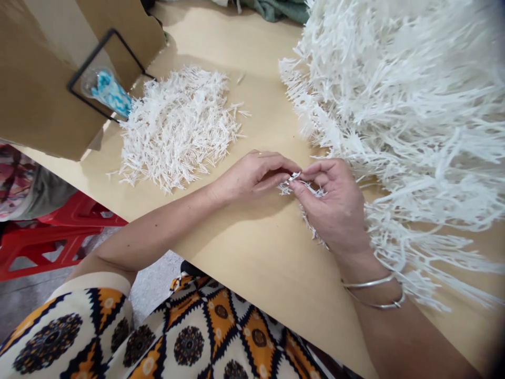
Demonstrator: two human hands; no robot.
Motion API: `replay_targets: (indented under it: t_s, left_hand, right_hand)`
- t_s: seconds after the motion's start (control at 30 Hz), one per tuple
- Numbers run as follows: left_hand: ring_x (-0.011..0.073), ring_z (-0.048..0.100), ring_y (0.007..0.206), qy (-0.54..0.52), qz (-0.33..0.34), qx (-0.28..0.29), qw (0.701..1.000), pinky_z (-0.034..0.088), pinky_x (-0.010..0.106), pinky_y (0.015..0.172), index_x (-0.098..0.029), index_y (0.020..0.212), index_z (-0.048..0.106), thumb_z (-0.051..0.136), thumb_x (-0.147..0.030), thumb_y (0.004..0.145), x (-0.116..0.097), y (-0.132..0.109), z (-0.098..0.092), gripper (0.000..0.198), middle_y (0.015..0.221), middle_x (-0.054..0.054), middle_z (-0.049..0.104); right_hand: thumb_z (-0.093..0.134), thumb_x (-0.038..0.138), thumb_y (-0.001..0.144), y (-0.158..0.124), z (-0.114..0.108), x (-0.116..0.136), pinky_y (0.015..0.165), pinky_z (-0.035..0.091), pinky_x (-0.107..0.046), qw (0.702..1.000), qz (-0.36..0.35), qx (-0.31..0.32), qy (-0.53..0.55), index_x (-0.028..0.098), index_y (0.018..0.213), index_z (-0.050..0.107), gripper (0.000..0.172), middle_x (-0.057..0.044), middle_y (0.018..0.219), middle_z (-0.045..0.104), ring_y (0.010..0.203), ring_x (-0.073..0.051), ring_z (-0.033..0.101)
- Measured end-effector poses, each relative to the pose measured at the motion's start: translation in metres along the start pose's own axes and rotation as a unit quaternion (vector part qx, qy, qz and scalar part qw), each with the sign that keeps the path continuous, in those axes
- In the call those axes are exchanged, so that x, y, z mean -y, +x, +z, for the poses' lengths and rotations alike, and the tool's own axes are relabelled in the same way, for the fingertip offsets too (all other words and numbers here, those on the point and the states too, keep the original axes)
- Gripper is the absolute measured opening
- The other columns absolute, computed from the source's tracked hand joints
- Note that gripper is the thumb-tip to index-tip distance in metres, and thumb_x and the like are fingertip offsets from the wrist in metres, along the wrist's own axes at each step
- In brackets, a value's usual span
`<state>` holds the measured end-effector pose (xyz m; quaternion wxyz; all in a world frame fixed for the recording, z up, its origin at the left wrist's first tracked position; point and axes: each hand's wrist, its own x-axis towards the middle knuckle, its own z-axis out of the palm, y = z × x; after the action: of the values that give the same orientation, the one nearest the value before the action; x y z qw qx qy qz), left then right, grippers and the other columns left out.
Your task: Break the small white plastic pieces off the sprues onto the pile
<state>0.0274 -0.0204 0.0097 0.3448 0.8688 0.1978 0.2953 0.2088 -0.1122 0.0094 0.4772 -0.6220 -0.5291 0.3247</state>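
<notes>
Near the middle of the table, my left hand (260,172) pinches small white branched pieces (287,185) between thumb and fingertips. My right hand (333,197), with two bangles at the wrist, pinches the same white pieces from the right, and the fingertips of both hands nearly touch. More white bits (311,226) lie on the table under my right hand. A heap of short white sprigs (181,123) sits beyond my left forearm. To the right rises a large pile of long white branched strands (398,116), partly behind my right hand and wrist.
A cardboard box (43,79) stands at the back left, beside a black wire frame (89,60) and a clear cup (90,81) with blue-white contents. Green cloth (280,9) lies at the far edge. Red stools (74,216) stand below the tan table (236,252) at left.
</notes>
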Motion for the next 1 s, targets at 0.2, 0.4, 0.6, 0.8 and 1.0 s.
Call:
replay_targets:
  t_s: [0.2, 0.4, 0.6, 0.8, 1.0]
  left_hand:
    - [0.0151, 0.068, 0.089, 0.017, 0.010, -0.006, 1.000, 0.051, 0.028, 0.084, -0.016, 0.101, 0.069, 0.058, -0.039, 0.105, 0.002, 0.001, -0.001, 0.025, 0.096, 0.008, 0.075]
    - [0.0155, 0.065, 0.086, 0.035, 0.005, -0.002, 0.999, 0.049, 0.029, 0.081, -0.018, 0.098, 0.065, 0.058, -0.034, 0.104, 0.002, 0.000, -0.002, 0.019, 0.094, 0.007, 0.072]
    - [0.0160, 0.064, 0.081, 0.119, -0.050, -0.038, 0.991, 0.046, 0.031, 0.078, -0.019, 0.096, 0.061, 0.055, -0.022, 0.101, -0.006, -0.002, 0.007, 0.008, 0.087, 0.003, 0.070]
    - [0.0199, 0.060, 0.085, 0.258, -0.127, -0.141, 0.947, 0.045, 0.036, 0.084, -0.021, 0.096, 0.057, 0.047, -0.017, 0.101, 0.016, -0.002, 0.002, 0.012, 0.090, 0.005, 0.067]
    - [0.0226, 0.060, 0.109, 0.270, -0.127, -0.268, 0.916, 0.050, 0.039, 0.096, -0.022, 0.119, 0.055, 0.048, -0.012, 0.099, 0.034, -0.005, -0.015, 0.023, 0.115, 0.011, 0.061]
  right_hand:
    - [0.073, 0.024, 0.080, 0.001, -0.001, 0.001, 0.082, 0.058, -0.036, 1.000, -0.006, 0.007, -0.007, 0.026, 0.097, 0.056, 0.023, 0.000, 0.087, 0.071, 0.085, -0.020, 0.072]
    - [0.070, 0.022, 0.082, 0.001, -0.001, 0.002, 0.079, 0.056, -0.033, 0.999, -0.021, 0.019, -0.035, 0.025, 0.092, 0.063, 0.012, 0.000, 0.086, 0.070, 0.080, -0.017, 0.068]
    - [0.068, 0.027, 0.086, 0.002, -0.004, 0.001, 0.078, 0.052, -0.036, 0.995, -0.047, 0.047, -0.077, 0.025, 0.087, 0.065, 0.004, 0.000, 0.081, 0.069, 0.077, -0.019, 0.065]
    - [0.065, 0.031, 0.089, 0.001, -0.008, 0.002, 0.075, 0.049, -0.036, 0.989, -0.040, 0.111, -0.084, 0.024, 0.090, 0.064, 0.007, -0.001, 0.082, 0.069, 0.079, -0.020, 0.064]
    - [0.068, 0.029, 0.088, 0.000, -0.001, 0.006, 0.074, 0.052, -0.033, 0.999, -0.010, 0.040, 0.001, 0.024, 0.088, 0.062, 0.008, 0.000, 0.080, 0.065, 0.075, -0.017, 0.063]
